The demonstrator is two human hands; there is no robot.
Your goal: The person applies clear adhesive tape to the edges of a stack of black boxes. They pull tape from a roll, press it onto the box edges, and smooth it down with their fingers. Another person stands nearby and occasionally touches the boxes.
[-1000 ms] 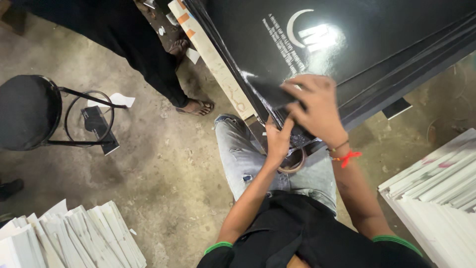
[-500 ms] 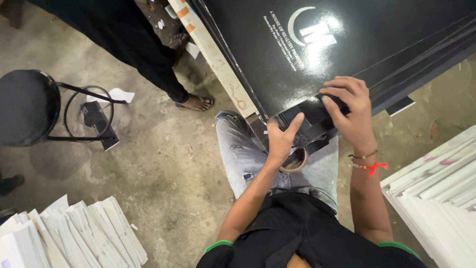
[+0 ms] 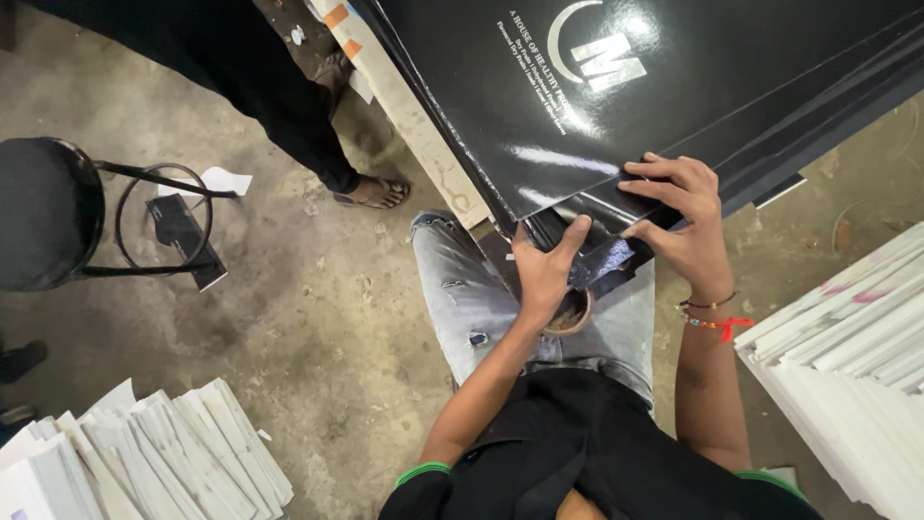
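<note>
Stool (image 3: 43, 212), round black seat, far left on the concrete floor (image 3: 318, 385); a small black card and a white scrap lie by its ring. Below it, a fanned stack of white sheets (image 3: 164, 462). Another person's sandalled foot (image 3: 371, 193) stands just beside the table edge (image 3: 414, 116).

Left hand (image 3: 544, 274): palm down on the near corner of the glossy black sheet (image 3: 674, 87), thumb out toward the fold, fingers close together and pressed flat. It sits over the lap, above a tape roll (image 3: 573, 313) half hidden under the wrist.

The sheet lies across the table, its near corner hanging off toward the knees. A narrow flap (image 3: 602, 260) at that corner is turned and looks creased and shiny.

Right hand (image 3: 679, 226): fingers spread and curled over the sheet's edge, tips bearing down on top; thumb is under or behind, cannot tell whether it pinches. Bracelets on the wrist.

Judgement on doing this well: keep the left palm as the anchor so the sheet does not slide off the table, and run the right fingertips along the edge in one even pass. Gloss marks easily, so press with pads, not nails. Line the flap square before bearing down.

Far right: second stack of white boards (image 3: 847, 366).
</note>
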